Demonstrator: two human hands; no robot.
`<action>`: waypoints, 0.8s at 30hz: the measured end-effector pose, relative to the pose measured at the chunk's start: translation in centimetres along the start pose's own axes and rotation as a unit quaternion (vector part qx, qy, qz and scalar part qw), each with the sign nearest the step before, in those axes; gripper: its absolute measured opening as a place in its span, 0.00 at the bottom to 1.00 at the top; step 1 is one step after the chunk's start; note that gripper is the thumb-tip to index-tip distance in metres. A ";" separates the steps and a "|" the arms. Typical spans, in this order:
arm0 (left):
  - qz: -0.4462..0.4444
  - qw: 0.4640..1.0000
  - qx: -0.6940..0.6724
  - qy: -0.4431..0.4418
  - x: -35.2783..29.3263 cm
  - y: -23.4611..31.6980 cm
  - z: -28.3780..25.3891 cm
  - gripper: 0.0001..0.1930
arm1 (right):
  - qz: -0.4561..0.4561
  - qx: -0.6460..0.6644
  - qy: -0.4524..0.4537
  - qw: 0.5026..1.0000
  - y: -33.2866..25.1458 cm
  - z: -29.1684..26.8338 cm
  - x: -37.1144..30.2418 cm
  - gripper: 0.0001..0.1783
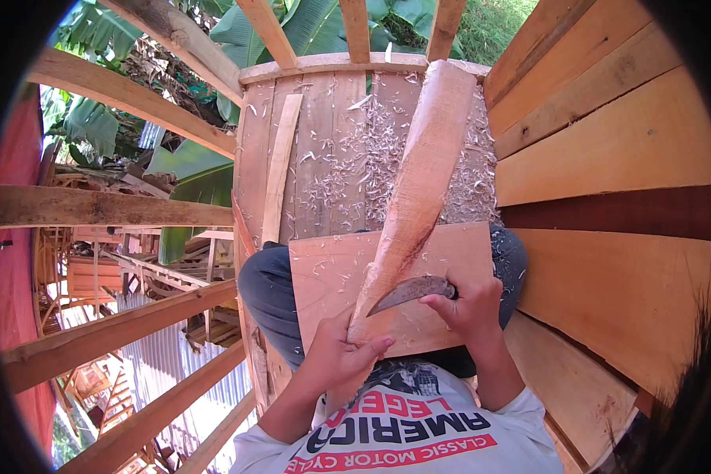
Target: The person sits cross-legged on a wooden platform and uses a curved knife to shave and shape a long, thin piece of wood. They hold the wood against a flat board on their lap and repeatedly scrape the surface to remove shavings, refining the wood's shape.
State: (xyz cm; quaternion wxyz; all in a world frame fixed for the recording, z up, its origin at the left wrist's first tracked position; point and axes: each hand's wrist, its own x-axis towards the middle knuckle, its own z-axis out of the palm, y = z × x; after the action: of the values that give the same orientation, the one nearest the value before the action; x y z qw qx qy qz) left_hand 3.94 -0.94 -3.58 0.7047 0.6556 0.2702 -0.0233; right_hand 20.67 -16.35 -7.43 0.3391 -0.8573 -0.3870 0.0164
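A long, pale carved piece of wood (423, 170) slants from my waist up to the far railing, its narrow end toward me. My left hand (344, 347) is wrapped round that narrow end. In my right hand (470, 312) is a knife (409, 292) with a dark curved blade, its grip mostly hidden by my fingers. The blade lies against the right side of the wood, near my left hand. Beneath both, a flat wooden board (316, 272) rests across my lap.
Curled shavings (379, 166) litter the plank floor (316, 118) ahead. A thin wooden strip (281, 166) lies there at the left. Wooden rails (118, 207) stand along the left, and a plank wall (608, 142) closes the right. Corrugated metal sheets (154, 347) show below, beyond the rails.
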 end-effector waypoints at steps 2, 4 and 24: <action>-0.038 0.999 -0.012 -0.012 -0.2 -0.1 0.1 0.25 | -0.019 -0.040 0.002 0.999 0.1 -0.7 0.5 0.36; -0.051 0.998 -0.026 -0.016 -0.4 0.2 0.2 0.25 | -0.022 -0.045 0.024 0.998 0.3 -1.0 0.9 0.37; -0.036 0.996 -0.077 0.022 -1.7 0.7 0.2 0.23 | -0.064 -0.067 0.081 0.992 -0.4 -0.5 1.8 0.39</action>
State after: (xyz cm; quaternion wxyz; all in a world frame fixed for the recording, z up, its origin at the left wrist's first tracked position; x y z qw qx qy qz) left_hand 2.84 -1.62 -2.28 0.7461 0.5894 0.3096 -0.0135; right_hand 21.79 -15.20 -6.37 0.3113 -0.8501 -0.4127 -0.1011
